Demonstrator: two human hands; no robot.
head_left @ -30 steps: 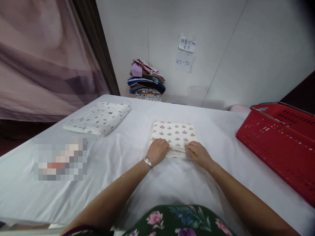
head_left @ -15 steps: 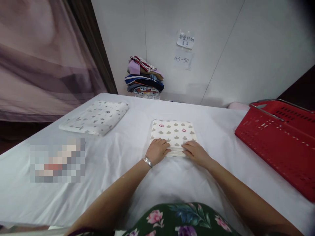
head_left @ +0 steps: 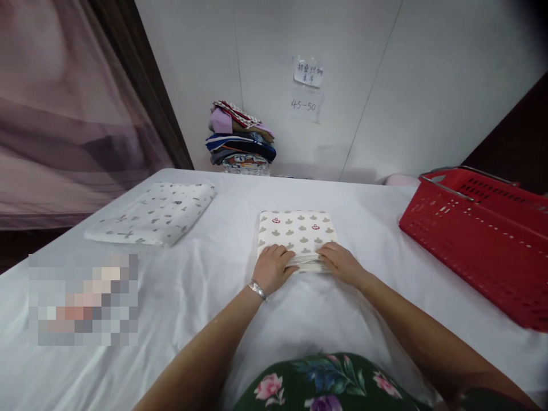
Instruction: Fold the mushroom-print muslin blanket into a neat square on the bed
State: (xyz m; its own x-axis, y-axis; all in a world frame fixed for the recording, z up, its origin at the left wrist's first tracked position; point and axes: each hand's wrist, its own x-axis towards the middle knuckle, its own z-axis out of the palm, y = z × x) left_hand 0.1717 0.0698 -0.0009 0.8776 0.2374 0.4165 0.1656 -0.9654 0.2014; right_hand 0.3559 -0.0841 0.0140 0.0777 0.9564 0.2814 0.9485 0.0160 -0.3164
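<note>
A folded cream cloth (head_left: pixel 297 231) printed with grey and red shapes lies in the middle of the white-covered table (head_left: pixel 205 285). My left hand (head_left: pixel 271 267) rests on its near left corner, fingers curled over the stacked edge. On the near right corner sits my right hand (head_left: pixel 339 262), fingers also bent onto the edge. Both hands press on the cloth; it stays flat on the table. A metal bracelet circles my left wrist.
A second folded white cloth (head_left: pixel 156 213) with grey marks lies at the left. A red plastic basket (head_left: pixel 475 234) stands at the right. A stack of folded colourful clothes (head_left: pixel 240 140) sits by the wall, under two paper notes. A curtain hangs at the left.
My hands have stayed on the near edge of the cream cloth. The view has shifted slightly to the right and up, so everything sits a little further left.
</note>
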